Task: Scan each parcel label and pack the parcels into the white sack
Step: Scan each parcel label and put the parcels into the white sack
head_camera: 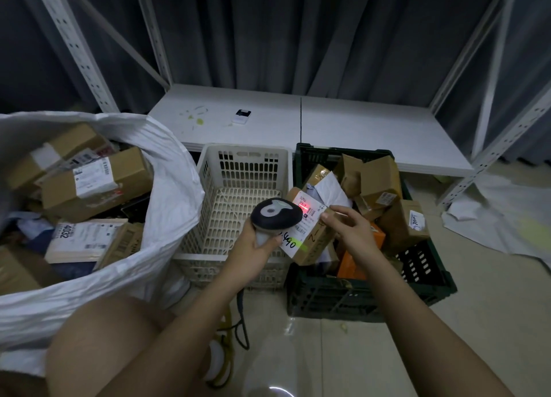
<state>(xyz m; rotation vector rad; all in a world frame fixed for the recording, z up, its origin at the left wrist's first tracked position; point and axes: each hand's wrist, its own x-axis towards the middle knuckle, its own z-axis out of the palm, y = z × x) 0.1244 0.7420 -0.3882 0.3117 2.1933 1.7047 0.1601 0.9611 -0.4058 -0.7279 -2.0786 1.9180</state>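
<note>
Sack (167, 188) sits far left with parcels (95, 185) piled in it; slotted basket (243, 170) just right of it, crate (369, 292) touching the basket's right side, more boxes (380, 182) heaped in the crate. Shelf board (343, 128) runs behind basket and crate, small device (242, 116) lying on it. Left hand (258, 247) holds scanner (275, 216) over the basket's right edge, just left of the parcel (310, 232) the right hand (351, 229) holds above the crate.

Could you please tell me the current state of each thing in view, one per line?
Scanner: held in left hand, red beam on.
Parcel: held by right hand, label lit.
White sack: open, holding parcels.
White basket: empty.
Green crate: holding parcels.
</note>
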